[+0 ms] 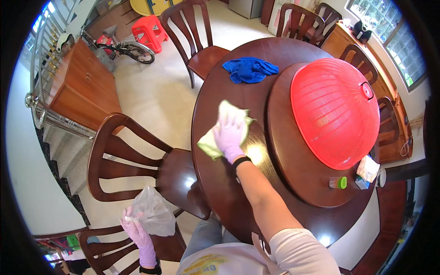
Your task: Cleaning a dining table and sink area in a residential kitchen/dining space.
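My right hand (229, 135), in a pale pink glove, presses flat on a light green-edged cloth (209, 141) on the round dark wood dining table (223, 185). The hand and cloth are slightly blurred. My left hand (135, 230), gloved likewise, grips a translucent plastic bag (156, 215) beside the table, over the chairs. What the bag holds, if anything, I cannot tell. A crumpled blue cloth (250, 69) lies farther back on the table. On the raised turntable (287, 144) a red mesh food cover (335, 113) sits, with a green-lidded jar (338, 183) nearby.
A wooden chair (178, 172) is tucked against the table's left side, another chair (206, 62) behind it. A tissue pack (367, 168) lies at the turntable's right edge. A red plastic stool (150, 32), a bicycle (132, 50) and a wooden cabinet (86, 82) stand at the far left.
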Tool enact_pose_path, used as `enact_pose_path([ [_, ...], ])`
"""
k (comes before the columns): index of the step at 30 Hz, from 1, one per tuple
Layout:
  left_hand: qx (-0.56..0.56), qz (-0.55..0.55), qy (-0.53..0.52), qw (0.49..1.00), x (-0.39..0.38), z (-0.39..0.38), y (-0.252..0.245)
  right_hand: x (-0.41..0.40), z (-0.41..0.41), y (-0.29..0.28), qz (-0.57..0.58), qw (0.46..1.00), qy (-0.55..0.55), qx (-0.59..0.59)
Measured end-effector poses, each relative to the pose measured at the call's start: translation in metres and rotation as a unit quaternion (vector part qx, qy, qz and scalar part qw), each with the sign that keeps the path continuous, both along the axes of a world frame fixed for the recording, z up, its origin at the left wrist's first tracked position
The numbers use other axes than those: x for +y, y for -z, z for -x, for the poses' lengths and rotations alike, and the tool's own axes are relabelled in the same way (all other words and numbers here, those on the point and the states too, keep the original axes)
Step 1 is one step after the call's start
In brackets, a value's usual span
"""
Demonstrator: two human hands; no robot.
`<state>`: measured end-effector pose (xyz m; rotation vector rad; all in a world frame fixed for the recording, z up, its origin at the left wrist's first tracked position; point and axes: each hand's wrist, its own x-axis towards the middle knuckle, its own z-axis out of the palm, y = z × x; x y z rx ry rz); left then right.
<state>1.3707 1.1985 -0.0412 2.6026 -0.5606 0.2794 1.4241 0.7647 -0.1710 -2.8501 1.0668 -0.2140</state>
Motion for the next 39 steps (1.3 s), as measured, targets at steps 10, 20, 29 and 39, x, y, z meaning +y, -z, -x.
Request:
enact_pose_path([
  [10, 0.031, 0.087, 0.122, 0.988, -0.066, -0.025, -0.026, 0.135, 0.146, -0.011, -0.113, 0.925, -0.360, -0.039],
  [20, 0.088, 0.206, 0.334, 0.916, -0.248, -0.025, -0.042, 0.114, 0.412, -0.034, -0.110, 0.986, 0.116, 0.039],
  [29, 0.141, 0.262, 0.446, 0.844, -0.413, 0.034, -0.023, 0.138, 0.485, -0.017, -0.054, 0.923, 0.382, 0.012],
  [39, 0.080, 0.130, 0.496, 0.855, -0.459, 0.069, 0.013, 0.054, 0.543, -0.026, -0.043, 0.932, 0.359, 0.003],
])
